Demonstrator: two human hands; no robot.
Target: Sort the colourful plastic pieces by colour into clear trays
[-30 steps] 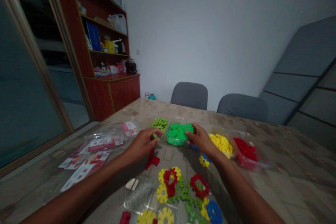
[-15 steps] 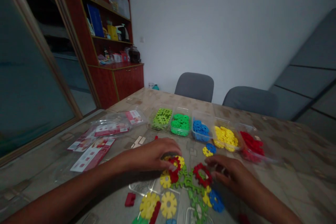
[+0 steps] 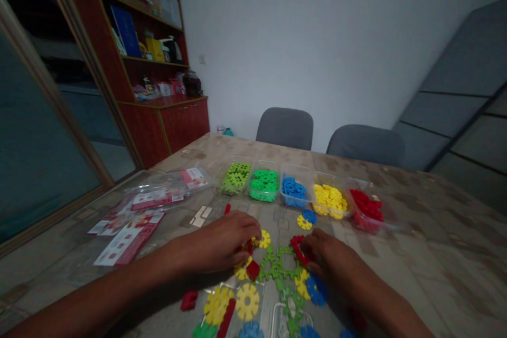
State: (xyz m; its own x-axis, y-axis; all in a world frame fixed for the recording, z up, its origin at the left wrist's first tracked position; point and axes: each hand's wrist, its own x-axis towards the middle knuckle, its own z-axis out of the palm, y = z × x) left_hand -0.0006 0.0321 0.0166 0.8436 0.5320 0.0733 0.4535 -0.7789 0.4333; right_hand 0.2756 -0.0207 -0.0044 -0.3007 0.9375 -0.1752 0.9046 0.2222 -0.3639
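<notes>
My left hand (image 3: 232,237) is closed, its fingers curled over a red plastic building piece (image 3: 252,270) that is mostly covered. Yellow toothed discs (image 3: 263,239) lie against those fingers. Thumb and fingers of my right hand (image 3: 330,253) pinch a red toothed ring (image 3: 298,248) at its right side. Between both hands stretches a row of joined light-green toothed pieces (image 3: 283,264), which runs down toward the near edge. A yellow disc (image 3: 302,284) and a blue disc (image 3: 316,289) sit below my right hand.
Clear tubs hold light-green (image 3: 236,177), green (image 3: 264,185), blue (image 3: 293,191), yellow (image 3: 329,200) and red pieces (image 3: 366,208). Plastic packets (image 3: 130,237) lie on the left. Nearer me are large yellow discs (image 3: 247,301), a red strip (image 3: 226,319) and a red block (image 3: 189,300).
My right hand has closed on the red ring, which it stood beside before. The left hand's fingers now cover more of the red piece. The view has shifted slightly right.
</notes>
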